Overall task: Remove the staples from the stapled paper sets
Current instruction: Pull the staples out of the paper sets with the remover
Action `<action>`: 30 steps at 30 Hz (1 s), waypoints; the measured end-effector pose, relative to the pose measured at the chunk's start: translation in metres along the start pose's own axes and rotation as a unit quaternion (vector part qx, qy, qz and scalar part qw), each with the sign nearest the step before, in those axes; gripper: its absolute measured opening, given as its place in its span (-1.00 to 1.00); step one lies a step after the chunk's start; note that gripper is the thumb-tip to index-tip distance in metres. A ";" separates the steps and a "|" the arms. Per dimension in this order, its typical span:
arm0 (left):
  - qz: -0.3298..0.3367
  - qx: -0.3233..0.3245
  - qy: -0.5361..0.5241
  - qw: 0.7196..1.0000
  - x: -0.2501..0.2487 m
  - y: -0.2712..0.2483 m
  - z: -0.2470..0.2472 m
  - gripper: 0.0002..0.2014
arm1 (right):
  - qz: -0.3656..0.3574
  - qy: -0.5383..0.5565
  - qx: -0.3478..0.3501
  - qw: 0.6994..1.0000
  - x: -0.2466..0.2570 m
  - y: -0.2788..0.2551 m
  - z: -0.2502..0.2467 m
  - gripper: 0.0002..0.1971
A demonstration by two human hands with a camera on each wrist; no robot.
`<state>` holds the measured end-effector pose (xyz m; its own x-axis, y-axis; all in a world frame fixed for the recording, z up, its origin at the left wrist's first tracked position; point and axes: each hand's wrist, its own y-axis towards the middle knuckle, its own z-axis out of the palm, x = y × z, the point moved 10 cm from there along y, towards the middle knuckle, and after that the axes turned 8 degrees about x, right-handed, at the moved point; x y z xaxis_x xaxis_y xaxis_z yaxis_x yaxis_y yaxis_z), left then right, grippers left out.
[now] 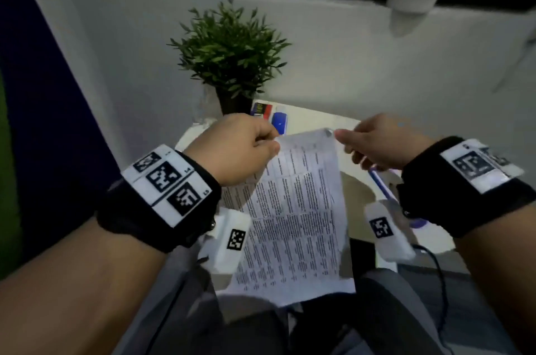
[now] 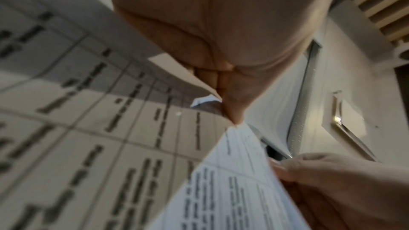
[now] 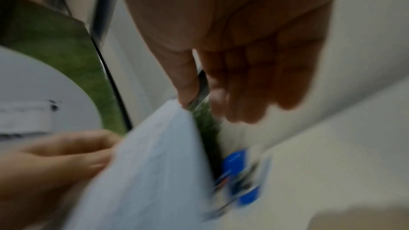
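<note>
Both hands hold a printed paper set in the air above the white table.

The left hand [image 1: 237, 148] pinches the upper left edge of the stapled paper set [image 1: 298, 209], fingers curled, thumb against the sheet; the left wrist view shows a folded-back sheet corner [image 2: 205, 100] at the fingertips. The right hand [image 1: 383, 143] is at the set's upper right corner and pinches a thin metal tool [image 3: 200, 92] between thumb and forefinger, its tip at the paper corner; the type of tool cannot be determined. The set hangs tilted between the hands, printed tables facing up, its lower edge toward the person's lap. On the table [image 1: 319, 117] behind the set lie a blue stapler [image 1: 280, 119] and a small red-and-blue box [image 1: 262, 109], beside a potted plant [image 1: 229, 50]. A blue pen [image 1: 383, 183] lies under the right wrist.
</note>
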<state>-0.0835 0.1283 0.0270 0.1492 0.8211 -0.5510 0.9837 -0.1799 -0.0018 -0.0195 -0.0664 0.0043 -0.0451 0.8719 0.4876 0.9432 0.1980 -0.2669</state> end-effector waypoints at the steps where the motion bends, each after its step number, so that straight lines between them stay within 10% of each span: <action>1: 0.015 0.008 0.012 1.000 -0.014 0.007 0.011 -0.88 | 0.060 -0.115 -0.013 0.991 -0.028 0.003 -0.017 -0.48; 4: 0.046 0.033 0.034 0.998 -0.048 0.021 0.038 -0.88 | 0.178 -0.241 -0.007 0.954 -0.098 0.002 -0.040 -0.40; 9: 0.052 0.079 0.016 0.995 -0.072 0.042 0.070 -0.84 | 0.210 0.068 0.041 0.974 -0.159 -0.001 0.006 -0.52; 18: 0.026 0.075 0.013 0.997 -0.090 0.052 0.087 -0.83 | 0.117 0.101 -0.020 0.988 -0.147 -0.003 -0.006 -0.83; 22: 0.032 0.062 0.046 0.997 -0.097 0.047 0.089 -0.85 | -0.018 0.452 -0.177 0.874 -0.133 -0.022 -0.053 -0.60; 26: 0.043 0.037 0.084 0.995 -0.113 0.043 0.087 -0.83 | -0.171 0.554 -0.186 0.793 -0.079 -0.046 -0.079 -0.68; 30: 0.055 0.018 0.089 0.994 -0.126 0.040 0.081 -0.81 | -0.180 0.451 -0.225 0.844 -0.048 -0.057 -0.070 -0.52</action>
<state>-0.0713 -0.0258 0.0288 0.2749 0.8772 -0.3936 0.9566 -0.2909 0.0197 -0.0478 -0.1511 0.0546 -0.2784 0.0544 0.9589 0.9604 0.0101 0.2783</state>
